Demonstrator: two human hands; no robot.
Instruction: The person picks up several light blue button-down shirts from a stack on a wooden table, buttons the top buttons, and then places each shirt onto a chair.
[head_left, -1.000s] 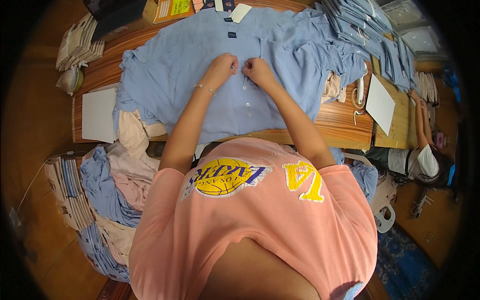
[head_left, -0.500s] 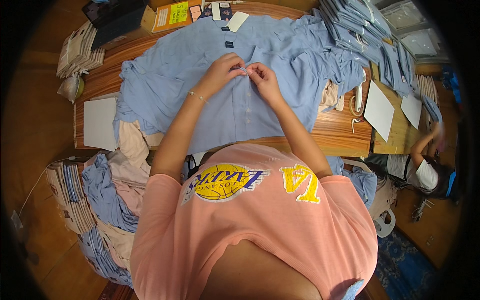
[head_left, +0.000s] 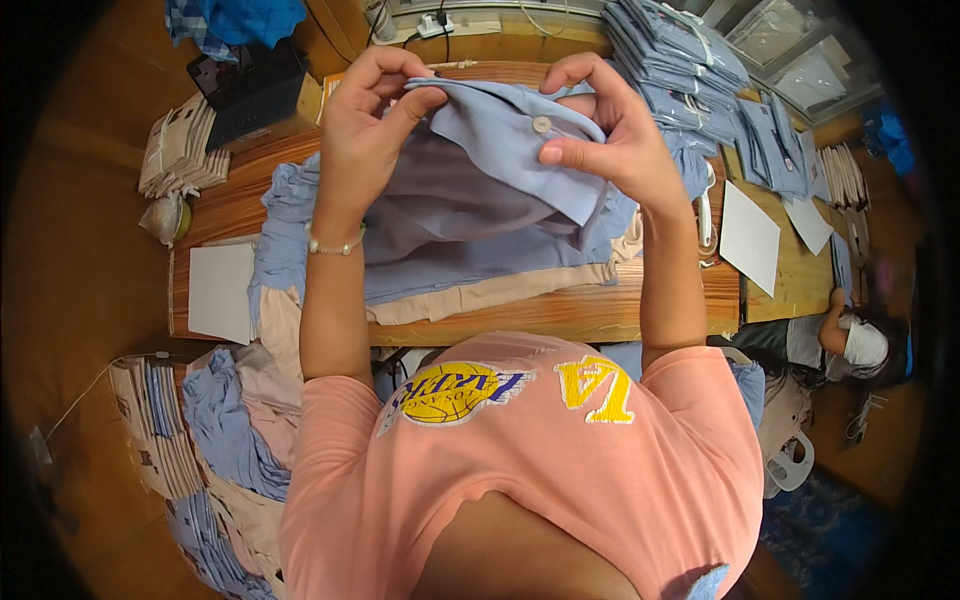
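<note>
A light blue shirt [head_left: 450, 215] is lifted off the table in front of me, its body hanging in a loose fold below my hands. My left hand [head_left: 362, 135] pinches the left end of the raised edge between thumb and fingers. On the right, my right hand [head_left: 632, 135] grips the same raised part, its thumb on the front and its fingers behind, partly hidden by cloth. A pale round button [head_left: 541, 125] shows on the cloth beside the right thumb. The lower part of the shirt lies on a striped wooden table [head_left: 690, 305].
Beige cloth [head_left: 500, 292] lies under the shirt. Folded blue shirts [head_left: 670, 60] are stacked at the back right, near white sheets [head_left: 750, 235]. Beige folded garments [head_left: 180, 150] and a dark laptop [head_left: 245, 95] stand at the back left. Another person [head_left: 850, 335] is at the far right.
Both hands have moved up and apart, raising the shirt front from the table. Beige cloth beneath has come into view. The other person's arm has lowered.
</note>
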